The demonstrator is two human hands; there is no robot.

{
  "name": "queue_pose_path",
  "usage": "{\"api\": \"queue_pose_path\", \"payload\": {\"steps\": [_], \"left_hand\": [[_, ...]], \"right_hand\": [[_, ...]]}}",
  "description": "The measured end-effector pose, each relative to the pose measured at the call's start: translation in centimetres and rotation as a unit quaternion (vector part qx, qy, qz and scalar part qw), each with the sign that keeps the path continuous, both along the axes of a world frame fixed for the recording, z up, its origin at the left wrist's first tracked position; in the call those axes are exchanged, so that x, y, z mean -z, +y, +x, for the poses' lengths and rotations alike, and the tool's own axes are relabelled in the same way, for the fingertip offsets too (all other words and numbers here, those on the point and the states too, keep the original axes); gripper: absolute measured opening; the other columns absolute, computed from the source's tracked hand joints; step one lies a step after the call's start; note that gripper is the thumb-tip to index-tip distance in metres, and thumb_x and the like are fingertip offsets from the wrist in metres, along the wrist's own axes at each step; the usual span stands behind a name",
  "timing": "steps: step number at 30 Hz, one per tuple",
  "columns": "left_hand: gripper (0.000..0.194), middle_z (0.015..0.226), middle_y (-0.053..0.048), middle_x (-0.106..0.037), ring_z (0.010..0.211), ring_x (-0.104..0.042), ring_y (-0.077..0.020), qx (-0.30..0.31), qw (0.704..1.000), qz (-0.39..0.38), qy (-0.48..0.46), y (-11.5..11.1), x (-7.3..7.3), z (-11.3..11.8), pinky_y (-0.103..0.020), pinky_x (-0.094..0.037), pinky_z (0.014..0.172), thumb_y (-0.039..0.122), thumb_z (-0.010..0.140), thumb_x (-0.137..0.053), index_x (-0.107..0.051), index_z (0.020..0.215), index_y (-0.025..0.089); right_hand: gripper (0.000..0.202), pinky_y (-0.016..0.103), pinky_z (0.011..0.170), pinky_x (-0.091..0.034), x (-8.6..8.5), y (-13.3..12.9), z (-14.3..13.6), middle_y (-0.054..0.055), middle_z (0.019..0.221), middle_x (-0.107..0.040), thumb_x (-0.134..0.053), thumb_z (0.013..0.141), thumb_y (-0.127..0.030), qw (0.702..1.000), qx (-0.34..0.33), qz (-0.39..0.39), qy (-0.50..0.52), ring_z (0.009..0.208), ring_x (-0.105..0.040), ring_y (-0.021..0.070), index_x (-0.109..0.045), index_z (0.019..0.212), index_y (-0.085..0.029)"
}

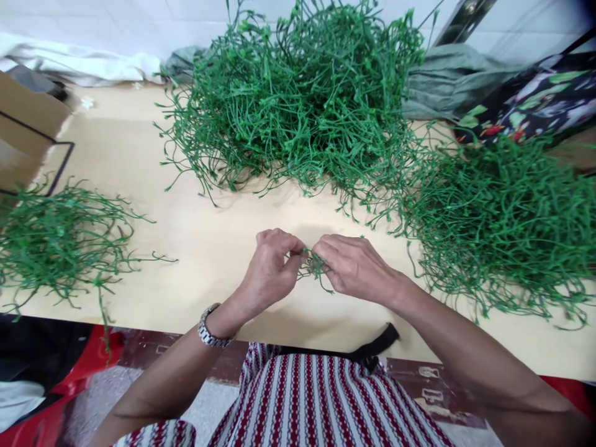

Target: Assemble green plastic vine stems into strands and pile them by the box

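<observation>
Over the pale tabletop (195, 242), my left hand (274, 267) and my right hand (354, 267) are close together, with fingertips nearly meeting. A small green artificial plant stem (317, 267) with thin branching ends runs between them. My left thumb and forefinger pinch one end of it. The closed fingers of my right hand hold the other part, and their tips are partly hidden. Beyond my hands rises a big heap of similar green stems (307, 99). A second pile (507, 223) spreads beside my right forearm, and a smaller pile (60, 239) lies at the far left.
At the left edge stands a cardboard box (28, 124) with a dark wire frame (63, 164) beside it. Grey-green cloth (456, 81) and a floral dark fabric (535, 99) lie at the back right. A black strap (379, 344) rests at the table's front edge.
</observation>
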State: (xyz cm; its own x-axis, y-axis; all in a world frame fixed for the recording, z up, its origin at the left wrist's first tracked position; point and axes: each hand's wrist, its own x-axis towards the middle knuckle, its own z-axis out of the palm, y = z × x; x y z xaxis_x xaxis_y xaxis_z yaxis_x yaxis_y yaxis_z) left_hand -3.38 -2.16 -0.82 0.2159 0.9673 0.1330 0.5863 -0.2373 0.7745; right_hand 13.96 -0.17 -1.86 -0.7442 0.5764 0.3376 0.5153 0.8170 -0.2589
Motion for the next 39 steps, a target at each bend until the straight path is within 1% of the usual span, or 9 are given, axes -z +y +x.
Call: {"api": "queue_pose_path", "payload": {"steps": [6, 11, 14, 16, 21, 27, 31, 34, 39], "left_hand": [[0.012, 0.065, 0.0, -0.057, 0.073, -0.051, -0.0161, -0.008, 0.999, 0.038, -0.016, 0.1, -0.5, 0.1, -0.034, -0.034, 0.08, 0.007, 0.07, -0.05, -0.056, 0.067, 0.017], [0.013, 0.068, 0.0, -0.056, 0.07, -0.051, -0.0139, -0.031, 0.994, -0.029, -0.096, -0.1, -0.1, 0.1, -0.028, -0.038, 0.071, 0.005, 0.069, -0.047, -0.052, 0.07, 0.017], [0.01, 0.068, 0.001, -0.055, 0.067, -0.05, -0.0118, -0.027, 0.983, -0.066, -0.167, -0.1, 0.5, -0.2, -0.025, -0.038, 0.064, 0.007, 0.07, -0.049, -0.052, 0.071, 0.016], [0.007, 0.068, 0.001, -0.054, 0.064, -0.048, -0.0103, -0.03, 0.969, -0.095, -0.226, 0.0, 0.7, -0.2, -0.023, -0.037, 0.06, 0.008, 0.069, -0.053, -0.054, 0.071, 0.016], [0.007, 0.057, 0.002, -0.054, 0.052, -0.045, -0.007, -0.052, 0.905, -0.218, -0.362, 0.4, 0.4, -0.1, -0.02, -0.035, 0.051, 0.014, 0.064, -0.064, -0.057, 0.064, 0.013], [0.018, 0.05, 0.002, -0.056, 0.047, -0.048, -0.0075, -0.031, 0.854, -0.313, -0.414, 1.0, 0.3, -0.5, -0.022, -0.037, 0.05, 0.017, 0.053, -0.074, -0.058, 0.059, 0.012], [0.023, 0.05, 0.002, -0.054, 0.047, -0.048, -0.0079, -0.021, 0.825, -0.366, -0.429, 1.1, 0.4, -0.7, -0.023, -0.036, 0.05, 0.02, 0.05, -0.076, -0.056, 0.058, 0.011], [0.02, 0.05, 0.003, -0.052, 0.048, -0.045, -0.007, -0.023, 0.84, -0.358, -0.408, 0.8, 0.3, -0.6, -0.022, -0.034, 0.051, 0.02, 0.054, -0.073, -0.056, 0.058, 0.011], [0.01, 0.06, 0.001, -0.052, 0.058, -0.045, -0.0089, -0.035, 0.924, -0.23, -0.303, 0.0, -0.1, -0.3, -0.023, -0.034, 0.056, 0.019, 0.068, -0.063, -0.058, 0.064, 0.012]], "right_hand": [[0.014, 0.022, 0.057, -0.037, 0.1, -0.2, -0.5, 0.001, 0.07, -0.049, -0.04, 0.074, -0.008, 0.976, 0.021, -0.164, 0.142, 0.062, -0.045, 0.0111, -0.044, 0.083, -0.017], [0.014, 0.017, 0.051, -0.035, 0.3, -0.9, -1.0, -0.003, 0.067, -0.048, -0.047, 0.078, -0.012, 0.936, 0.048, -0.279, 0.209, 0.055, -0.041, 0.0065, -0.045, 0.091, -0.017], [0.022, 0.018, 0.055, -0.039, 0.7, -1.1, -1.2, -0.001, 0.073, -0.053, -0.049, 0.078, -0.012, 0.932, 0.055, -0.271, 0.236, 0.06, -0.047, 0.0072, -0.048, 0.1, -0.017], [0.017, 0.019, 0.057, -0.04, 1.0, -1.1, -1.3, 0.0, 0.073, -0.055, -0.05, 0.079, -0.013, 0.933, 0.055, -0.24, 0.262, 0.062, -0.05, 0.0081, -0.053, 0.095, -0.017], [0.013, 0.02, 0.058, -0.043, 1.6, -1.0, -1.2, 0.002, 0.073, -0.059, -0.053, 0.081, -0.015, 0.928, 0.029, -0.192, 0.317, 0.063, -0.053, 0.0085, -0.057, 0.093, -0.016], [0.015, 0.02, 0.058, -0.045, 1.6, -0.6, -0.8, 0.004, 0.075, -0.062, -0.051, 0.082, -0.017, 0.932, -0.019, -0.185, 0.312, 0.064, -0.057, 0.0091, -0.059, 0.095, -0.018], [0.013, 0.02, 0.056, -0.042, 1.8, -0.2, -0.4, 0.002, 0.069, -0.059, -0.051, 0.083, -0.018, 0.954, -0.058, -0.13, 0.265, 0.06, -0.054, 0.009, -0.058, 0.093, -0.018], [0.01, 0.021, 0.056, -0.041, 2.0, 0.1, -0.2, 0.003, 0.067, -0.058, -0.051, 0.083, -0.017, 0.974, -0.076, -0.069, 0.203, 0.061, -0.052, 0.0104, -0.057, 0.091, -0.018], [0.011, 0.023, 0.057, -0.04, 1.8, -0.2, -0.2, 0.003, 0.068, -0.058, -0.049, 0.082, -0.015, 0.985, -0.043, 0.022, 0.166, 0.062, -0.052, 0.0118, -0.055, 0.09, -0.018]]}}
